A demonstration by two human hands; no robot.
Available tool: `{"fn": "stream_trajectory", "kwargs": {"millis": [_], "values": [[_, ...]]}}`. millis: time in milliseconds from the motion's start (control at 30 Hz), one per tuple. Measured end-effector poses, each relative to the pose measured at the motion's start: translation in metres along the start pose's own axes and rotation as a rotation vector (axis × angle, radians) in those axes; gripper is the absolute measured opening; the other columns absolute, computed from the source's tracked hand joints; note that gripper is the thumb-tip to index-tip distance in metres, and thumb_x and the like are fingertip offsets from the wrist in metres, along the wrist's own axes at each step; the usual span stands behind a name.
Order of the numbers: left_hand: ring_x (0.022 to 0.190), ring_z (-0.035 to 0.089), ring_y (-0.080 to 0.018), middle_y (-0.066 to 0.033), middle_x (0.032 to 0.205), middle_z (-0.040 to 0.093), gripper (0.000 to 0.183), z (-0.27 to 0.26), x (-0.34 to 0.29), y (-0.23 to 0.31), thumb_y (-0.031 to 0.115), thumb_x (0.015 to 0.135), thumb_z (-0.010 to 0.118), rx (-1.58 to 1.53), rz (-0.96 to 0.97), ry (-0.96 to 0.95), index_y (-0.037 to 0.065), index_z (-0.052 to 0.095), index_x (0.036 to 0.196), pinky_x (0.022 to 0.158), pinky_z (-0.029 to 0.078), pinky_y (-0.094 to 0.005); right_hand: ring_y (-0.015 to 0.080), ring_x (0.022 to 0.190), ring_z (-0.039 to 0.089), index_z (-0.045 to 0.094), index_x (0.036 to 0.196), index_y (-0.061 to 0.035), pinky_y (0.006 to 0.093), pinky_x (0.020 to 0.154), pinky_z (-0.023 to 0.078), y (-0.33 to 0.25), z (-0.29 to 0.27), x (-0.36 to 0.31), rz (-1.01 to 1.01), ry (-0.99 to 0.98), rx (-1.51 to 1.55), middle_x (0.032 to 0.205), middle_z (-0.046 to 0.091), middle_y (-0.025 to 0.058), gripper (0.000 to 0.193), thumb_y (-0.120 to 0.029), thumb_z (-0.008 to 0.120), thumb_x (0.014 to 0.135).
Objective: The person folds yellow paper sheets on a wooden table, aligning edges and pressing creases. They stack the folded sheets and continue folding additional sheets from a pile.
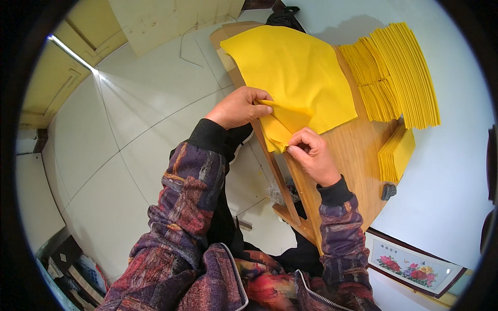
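Both hands pinch folded corner of yellow paper sheet [298, 78]: left hand [238, 108], right hand [313, 155].

The wooden table [358, 150] is crowded along its right and upper parts. A fanned stack of folded yellow sheets [394, 72] fills the upper right of the frame, a smaller yellow stack [397, 153] sits below it at the right edge, and a small dark object [388, 191] lies just under that. The large yellow sheet [295, 72] covers the upper centre, its near corner pinched by the left hand [238, 108] and right hand [313, 155]. Bare wood shows between the right hand and the smaller stack, a narrow passage. Left of the table, the pale tiled floor [124, 129] lies open.
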State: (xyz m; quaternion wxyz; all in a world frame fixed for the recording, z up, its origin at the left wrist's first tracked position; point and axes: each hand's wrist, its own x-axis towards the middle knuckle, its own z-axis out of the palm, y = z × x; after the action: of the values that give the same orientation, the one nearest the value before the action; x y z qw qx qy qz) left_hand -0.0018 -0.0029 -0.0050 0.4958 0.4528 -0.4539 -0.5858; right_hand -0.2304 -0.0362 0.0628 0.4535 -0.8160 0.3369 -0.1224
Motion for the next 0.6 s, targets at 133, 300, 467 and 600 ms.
{"fn": "stream_trajectory", "kwargs": {"millis": [133, 300, 467, 600], "values": [[0.076, 0.056, -0.0079, -0.0009, 0.086, 0.065, 0.017, 0.0004, -0.0015, 0.0024, 0.008, 0.087, 0.060, 0.010, -0.021, 0.010, -0.003, 0.065, 0.101, 0.071, 0.046, -0.0221, 0.0177, 0.069, 0.055, 0.058, 0.080, 0.0008, 0.0280, 0.063, 0.043, 0.0040, -0.0050, 0.0030, -0.041, -0.042, 0.004, 0.074, 0.055, 0.0078, 0.006, -0.004, 0.062, 0.082], [0.073, 0.053, -0.0055, 0.0015, 0.085, 0.064, 0.018, -0.0001, -0.0021, 0.0038, 0.009, 0.089, 0.060, 0.042, -0.028, 0.011, -0.002, 0.065, 0.102, 0.065, 0.043, -0.0201, 0.0176, 0.068, 0.054, 0.058, 0.082, 0.0018, 0.0280, 0.062, 0.043, 0.0042, -0.0050, 0.0034, -0.036, -0.024, 0.006, 0.074, 0.055, 0.0082, 0.007, -0.005, 0.060, 0.084], [0.073, 0.053, -0.0055, 0.0019, 0.084, 0.063, 0.018, 0.0004, -0.0022, 0.0027, 0.009, 0.089, 0.060, 0.055, -0.016, 0.021, -0.002, 0.065, 0.103, 0.065, 0.043, -0.0198, 0.0165, 0.068, 0.053, 0.057, 0.081, 0.0025, 0.0278, 0.062, 0.042, 0.0005, -0.0044, 0.0020, 0.008, -0.018, -0.012, 0.074, 0.055, 0.0081, 0.007, -0.004, 0.059, 0.084], [0.068, 0.050, -0.0036, 0.0031, 0.083, 0.062, 0.018, 0.0006, -0.0017, 0.0044, 0.009, 0.089, 0.059, 0.031, -0.021, 0.005, -0.001, 0.065, 0.103, 0.060, 0.041, -0.0186, 0.0151, 0.067, 0.052, 0.055, 0.078, 0.0029, 0.0279, 0.061, 0.042, 0.0006, -0.0013, 0.0015, 0.025, 0.019, -0.004, 0.072, 0.054, 0.0076, 0.010, -0.004, 0.059, 0.084]]}}
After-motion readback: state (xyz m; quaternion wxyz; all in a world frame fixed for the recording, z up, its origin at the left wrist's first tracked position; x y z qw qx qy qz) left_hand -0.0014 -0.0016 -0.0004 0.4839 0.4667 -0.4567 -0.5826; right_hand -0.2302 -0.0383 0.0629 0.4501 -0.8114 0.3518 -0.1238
